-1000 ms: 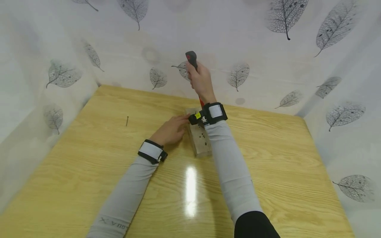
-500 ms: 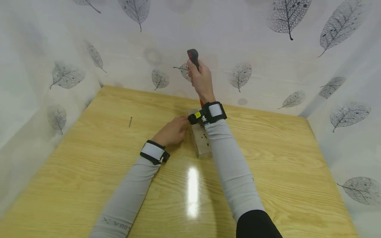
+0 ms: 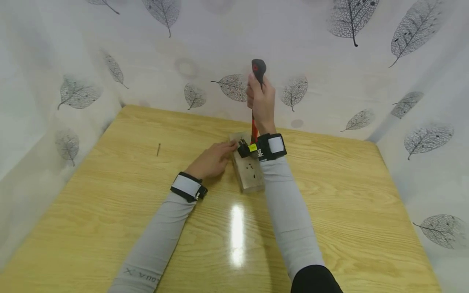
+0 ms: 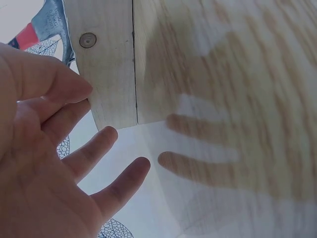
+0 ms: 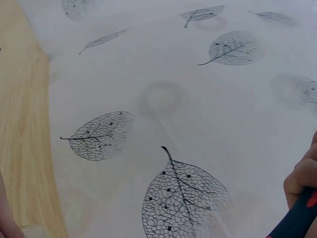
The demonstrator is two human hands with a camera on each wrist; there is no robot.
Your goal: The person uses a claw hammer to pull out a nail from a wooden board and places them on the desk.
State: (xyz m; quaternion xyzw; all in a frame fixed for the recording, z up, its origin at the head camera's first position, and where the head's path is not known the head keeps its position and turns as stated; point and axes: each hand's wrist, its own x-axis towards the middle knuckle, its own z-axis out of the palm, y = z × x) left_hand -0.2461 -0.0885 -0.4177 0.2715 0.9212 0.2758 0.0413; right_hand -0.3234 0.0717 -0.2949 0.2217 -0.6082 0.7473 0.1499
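My right hand (image 3: 261,101) grips a hammer (image 3: 258,69) by its black and red handle, which stands nearly upright over the far end of a wooden block (image 3: 246,179). The hammer's grey metal head (image 4: 53,22) shows beyond the block in the left wrist view. Several small dark marks dot the block's top. My left hand (image 3: 211,160) is at the block's left side. In the left wrist view its thumb and index fingertip meet beside the block, the other fingers (image 4: 126,183) spread; I cannot tell whether they pinch anything.
A single nail (image 3: 158,149) lies on the wood-grain table (image 3: 121,195) to the left of my left hand. A curtain (image 3: 322,73) printed with leaves hangs right behind the table's far edge and along its sides.
My right hand and the hammer have shifted to the right over the last half second, and the handle stands straighter. The left hand, block and nail stay about where they were.
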